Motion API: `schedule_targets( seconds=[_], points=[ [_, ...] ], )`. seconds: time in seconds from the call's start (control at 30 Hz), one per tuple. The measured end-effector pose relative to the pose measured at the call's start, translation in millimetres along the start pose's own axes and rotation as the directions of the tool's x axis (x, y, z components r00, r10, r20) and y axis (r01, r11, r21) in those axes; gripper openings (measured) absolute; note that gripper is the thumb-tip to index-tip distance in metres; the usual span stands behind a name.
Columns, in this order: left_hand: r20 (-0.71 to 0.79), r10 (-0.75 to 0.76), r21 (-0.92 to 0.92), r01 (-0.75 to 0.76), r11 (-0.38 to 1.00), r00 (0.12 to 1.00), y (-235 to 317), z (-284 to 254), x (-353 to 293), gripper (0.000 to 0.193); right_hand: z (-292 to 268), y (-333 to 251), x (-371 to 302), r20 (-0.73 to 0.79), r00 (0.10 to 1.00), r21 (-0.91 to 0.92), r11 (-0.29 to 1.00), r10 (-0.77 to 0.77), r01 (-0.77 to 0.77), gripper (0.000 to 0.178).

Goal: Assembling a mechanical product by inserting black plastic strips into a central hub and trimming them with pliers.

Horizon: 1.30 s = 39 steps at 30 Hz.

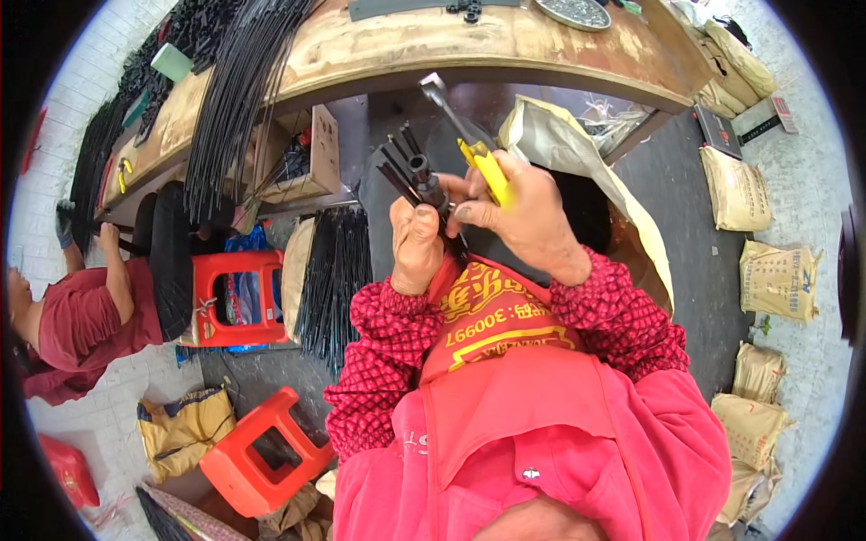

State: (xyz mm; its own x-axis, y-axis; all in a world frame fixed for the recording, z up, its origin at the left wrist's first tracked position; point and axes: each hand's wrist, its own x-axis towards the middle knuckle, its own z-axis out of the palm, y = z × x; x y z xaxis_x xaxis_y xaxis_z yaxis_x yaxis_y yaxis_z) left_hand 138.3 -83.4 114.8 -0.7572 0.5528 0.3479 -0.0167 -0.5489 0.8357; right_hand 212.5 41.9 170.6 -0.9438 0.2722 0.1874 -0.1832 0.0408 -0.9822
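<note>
My left hand (415, 242) is closed around a black hub (428, 180) with several thin black rods (397, 171) fanning up from it, like part of an umbrella frame. My right hand (528, 212) grips a yellow-handled tool (487, 169). Its grey metal shaft points up and away, toward the bench; the exact kind of tool is unclear. The right thumb and fingertips meet the side of the hub, where a tiny shiny bit shows, too small to name. Both hands are close together above my red apron (505, 316).
A wooden bench (397, 50) runs across the far side, black rods (239, 81) hanging over its edge. An open pale sack (622, 189) is at my right. Red stools (262, 460) and a seated co-worker (99, 307) are at left; packed sacks (778, 279) line the right wall.
</note>
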Motion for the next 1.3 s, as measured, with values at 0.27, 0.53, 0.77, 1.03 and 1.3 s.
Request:
schedule_targets(
  seconds=[0.27, 0.53, 0.77, 1.03, 1.3],
  points=[
    [-0.059, 0.043, 0.004, -0.043, 0.999, 0.997, 9, -15, 6, 0.071, -46, -3, -17, 0.375, 0.909, -0.502, 0.785, -0.182, 0.365, 0.019],
    [-0.075, 0.029, 0.09, -0.022, 0.996, 0.997, 8, -20, -1, 0.061, -38, -4, -30, 0.386, 0.909, -0.77, 0.489, -0.156, 0.41, 0.043],
    [-0.106, 0.008, 0.11, 0.003, 0.994, 0.994, 10, -21, 10, 0.055, -46, -7, -7, 0.452, 0.865, -0.797, 0.337, -0.217, 0.501, 0.043],
    [-0.079, 0.004, 0.066, 0.001, 0.998, 0.997, 17, -24, 12, 0.036, -52, -31, 6, 0.551, 0.833, -0.79, 0.291, -0.053, 0.54, 0.016],
    [-0.268, -0.091, -0.004, 0.094, 0.996, 0.959, -14, -6, 35, 0.032, -52, 22, -5, 0.348, 0.91, -0.816, 0.405, -0.227, 0.413, 0.014]
  ],
)
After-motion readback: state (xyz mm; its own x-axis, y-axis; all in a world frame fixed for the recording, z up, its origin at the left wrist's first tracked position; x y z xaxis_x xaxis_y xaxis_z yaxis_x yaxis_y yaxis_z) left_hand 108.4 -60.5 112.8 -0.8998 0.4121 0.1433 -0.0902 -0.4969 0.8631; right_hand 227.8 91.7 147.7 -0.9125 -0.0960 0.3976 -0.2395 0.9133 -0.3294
